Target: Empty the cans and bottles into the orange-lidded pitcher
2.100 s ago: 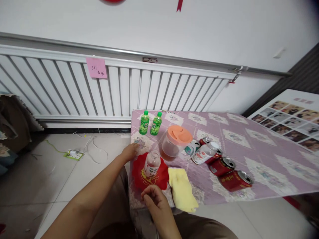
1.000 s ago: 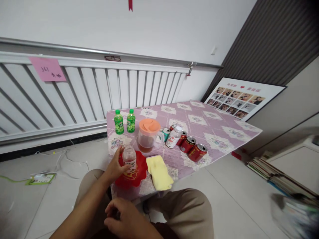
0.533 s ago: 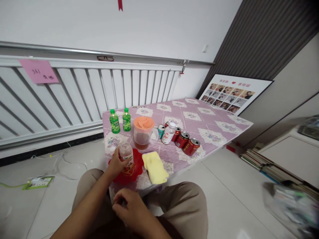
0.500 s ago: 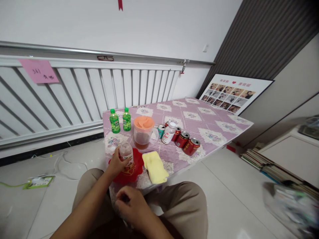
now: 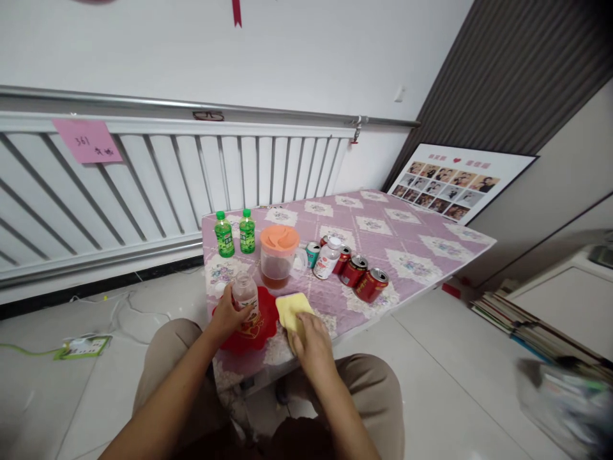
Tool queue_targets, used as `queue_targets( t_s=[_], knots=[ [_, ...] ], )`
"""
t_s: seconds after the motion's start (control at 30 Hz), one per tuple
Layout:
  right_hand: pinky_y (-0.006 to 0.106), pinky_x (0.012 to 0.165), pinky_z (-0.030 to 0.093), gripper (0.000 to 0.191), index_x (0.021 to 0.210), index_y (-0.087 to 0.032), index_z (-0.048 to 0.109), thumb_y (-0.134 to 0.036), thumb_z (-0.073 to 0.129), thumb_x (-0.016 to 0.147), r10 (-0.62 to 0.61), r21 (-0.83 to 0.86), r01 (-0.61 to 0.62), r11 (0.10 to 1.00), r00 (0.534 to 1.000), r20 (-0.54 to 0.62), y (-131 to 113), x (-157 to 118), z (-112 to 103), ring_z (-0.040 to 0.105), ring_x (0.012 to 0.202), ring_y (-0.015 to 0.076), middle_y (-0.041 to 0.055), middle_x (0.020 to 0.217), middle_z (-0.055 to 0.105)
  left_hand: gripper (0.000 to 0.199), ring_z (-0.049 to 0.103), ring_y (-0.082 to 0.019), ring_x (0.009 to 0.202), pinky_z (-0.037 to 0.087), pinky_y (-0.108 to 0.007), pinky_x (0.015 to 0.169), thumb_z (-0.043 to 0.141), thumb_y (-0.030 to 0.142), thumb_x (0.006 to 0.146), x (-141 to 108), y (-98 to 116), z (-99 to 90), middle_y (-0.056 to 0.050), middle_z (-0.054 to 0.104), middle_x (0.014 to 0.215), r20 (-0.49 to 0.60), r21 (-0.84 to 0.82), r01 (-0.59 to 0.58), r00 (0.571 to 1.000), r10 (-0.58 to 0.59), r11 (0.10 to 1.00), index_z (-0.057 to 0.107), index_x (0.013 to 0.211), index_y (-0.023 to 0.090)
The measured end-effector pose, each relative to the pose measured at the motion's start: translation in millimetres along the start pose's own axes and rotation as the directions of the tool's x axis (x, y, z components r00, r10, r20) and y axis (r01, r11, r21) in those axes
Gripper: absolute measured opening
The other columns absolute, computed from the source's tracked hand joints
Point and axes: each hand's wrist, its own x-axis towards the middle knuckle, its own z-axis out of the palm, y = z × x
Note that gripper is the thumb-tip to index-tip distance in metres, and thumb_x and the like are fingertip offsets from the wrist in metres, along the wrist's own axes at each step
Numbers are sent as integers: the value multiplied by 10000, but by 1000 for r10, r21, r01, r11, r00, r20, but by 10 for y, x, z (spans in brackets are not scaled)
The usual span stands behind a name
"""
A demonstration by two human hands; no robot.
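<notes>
My left hand (image 5: 228, 318) is wrapped round a clear bottle (image 5: 246, 291) with a printed label and an open mouth, holding it upright over a red scalloped plate (image 5: 267, 329). A white cap (image 5: 219, 288) lies beside that hand. My right hand (image 5: 313, 345) presses on a folded yellow cloth (image 5: 290, 309) at the table's near edge, fingers over its top and thumb along the near side. Just behind the plate stands a clear pitcher (image 5: 274, 267) with an orange lid and some amber liquid at the bottom.
Two green drink bottles (image 5: 224, 237) stand at the back left. Right of the pitcher are a teal can (image 5: 312, 254), a white-capped bottle (image 5: 327, 259) and several red cans (image 5: 371, 285). A photo board (image 5: 445, 182) leans behind the table (image 5: 352, 225); a radiator (image 5: 158, 185) runs along the wall.
My right hand has moved up and right from above my lap onto the yellow cloth. My left hand keeps the bottle over the plate. The view has shifted slightly.
</notes>
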Motion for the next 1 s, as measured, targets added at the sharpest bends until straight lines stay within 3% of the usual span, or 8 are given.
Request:
queue_targets(
  t_s=[0.17,0.37,0.47,0.6,0.7,0.87,0.93,1.0],
  knots=[
    [642,1038,370,734,1451,-243,493,-232,702,748,134,-249,-83,965,972,195,86,117,170,306,1437,444,168,1573,386,699,616,-276,1193,475,-434,1041,749,310,717,27,-51,14,-123,626,1275,-3,-10,32,999,-32,999,404,1315,198],
    [362,1008,485,506,1284,-208,638,-125,526,797,113,-65,-110,992,993,41,532,352,139,624,1184,234,104,1297,671,720,572,-290,1259,452,-441,1068,760,288,698,50,-61,0,-125,598,1326,18,5,24,1000,-25,1000,412,1323,205],
    [368,951,519,492,1329,-119,581,-190,414,872,198,-80,-200,976,979,-42,876,539,-94,651,1117,239,152,1273,669,711,589,-288,1231,453,-440,1066,753,302,704,51,-49,1,-133,597,1328,11,10,21,1000,-21,1000,417,1321,194],
    [453,1024,454,475,1290,-84,597,-224,472,854,227,-145,-237,961,970,-82,1147,763,-322,597,1185,303,205,1293,634,731,602,-288,1216,474,-432,1043,758,303,698,57,-56,13,-122,620,1300,-2,9,32,999,-32,999,415,1335,198],
    [479,1052,412,457,1272,-106,613,-164,490,836,205,-184,-208,961,978,-34,1091,811,-255,580,1206,309,205,1297,633,752,584,-287,1243,469,-425,1052,762,289,686,63,-75,17,-121,608,1316,-2,11,33,999,-33,999,408,1343,198],
    [401,1058,411,516,1260,-174,652,-96,578,755,66,-151,-40,988,983,169,625,566,-7,583,1212,279,144,1329,645,737,614,-273,1196,489,-407,1031,747,320,699,58,-58,14,-104,618,1299,15,-2,27,1000,-27,1000,404,1341,207],
    [322,1054,417,567,1243,-226,668,-57,570,711,-31,-77,54,996,962,272,463,458,-26,600,1196,226,67,1290,681,720,622,-274,1183,486,-405,1035,746,332,694,56,-34,11,-104,625,1288,4,11,29,1000,-29,1000,418,1322,202],
    [325,1050,426,551,1253,-212,658,-67,525,739,-98,36,91,995,934,343,398,417,-130,606,1192,219,68,1293,679,710,622,-280,1180,481,-412,1036,745,343,691,53,-12,7,-112,629,1279,-1,22,32,999,-32,999,427,1307,191]
  ],
)
